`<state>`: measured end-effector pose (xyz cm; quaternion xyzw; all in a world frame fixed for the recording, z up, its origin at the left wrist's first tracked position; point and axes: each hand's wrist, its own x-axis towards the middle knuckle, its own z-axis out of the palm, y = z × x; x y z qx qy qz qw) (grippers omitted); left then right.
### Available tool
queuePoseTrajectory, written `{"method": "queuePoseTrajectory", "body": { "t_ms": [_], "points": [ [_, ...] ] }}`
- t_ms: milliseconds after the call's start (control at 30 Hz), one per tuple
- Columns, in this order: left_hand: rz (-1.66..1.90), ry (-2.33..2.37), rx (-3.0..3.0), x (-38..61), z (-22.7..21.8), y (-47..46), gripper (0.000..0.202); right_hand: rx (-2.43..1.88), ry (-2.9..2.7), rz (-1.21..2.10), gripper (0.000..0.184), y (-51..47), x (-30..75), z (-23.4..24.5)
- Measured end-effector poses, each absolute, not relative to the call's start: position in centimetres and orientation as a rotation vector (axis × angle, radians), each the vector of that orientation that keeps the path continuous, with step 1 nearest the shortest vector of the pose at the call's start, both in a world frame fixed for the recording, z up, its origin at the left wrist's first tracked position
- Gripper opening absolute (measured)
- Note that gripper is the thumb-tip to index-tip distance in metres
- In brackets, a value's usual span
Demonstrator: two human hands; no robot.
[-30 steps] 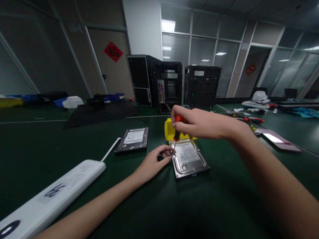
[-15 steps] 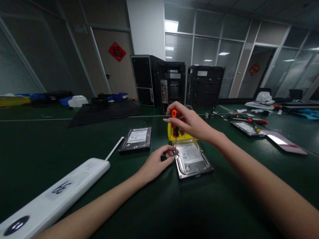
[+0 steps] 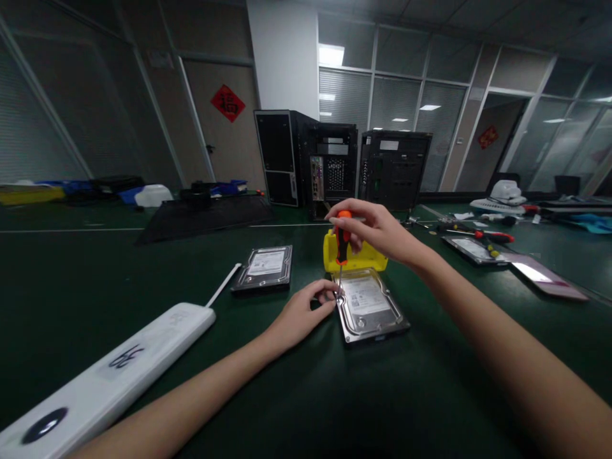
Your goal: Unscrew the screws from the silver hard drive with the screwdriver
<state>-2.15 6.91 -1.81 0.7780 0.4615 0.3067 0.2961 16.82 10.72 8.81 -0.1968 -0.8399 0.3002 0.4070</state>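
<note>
A hard drive [image 3: 367, 307] lies label-up on the green table in front of me. My right hand [image 3: 368, 228] grips the handle of an orange-and-black screwdriver [image 3: 342, 245], which stands nearly upright. Its shaft reaches down to the left edge of the drive. The fingers of my left hand [image 3: 308, 309] are curled against that same edge, around the screwdriver's tip, which they partly hide. Directly behind the drive is a yellow case or box [image 3: 377, 256]. To the left lies a second hard drive [image 3: 266, 266].
A long white power strip [image 3: 119, 370] with a cable crosses the left front. Computer towers [image 3: 275, 159] and another black case [image 3: 396, 167] stand at the back. At right lie a third drive [image 3: 471, 248], a phone-like slab [image 3: 545, 275] and a red-handled tool [image 3: 497, 236].
The right hand's fingers have shifted on the screwdriver handle, showing more of the handle and the yellow case. The view has moved slightly. My left hand stays at the drive's edge.
</note>
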Motion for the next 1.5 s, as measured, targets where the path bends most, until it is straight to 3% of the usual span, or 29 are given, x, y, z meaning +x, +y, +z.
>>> {"method": "queuePoseTrajectory", "body": {
  "t_ms": [667,967,1500],
  "points": [
    [0.793,1.244,2.044,-2.4,-1.4,7.0,0.027,-0.525,-2.577,0.794,0.026,11.4,14.4,12.8],
    [0.793,1.230,2.057,-2.5,-1.5,7.3,0.027,-0.611,-2.571,0.825,0.023,11.7,14.4,13.0],
    [0.780,1.267,2.029,-2.4,-1.3,7.0,0.030,-0.508,-2.517,0.663,0.035,12.2,15.0,12.1]
  ]
}}
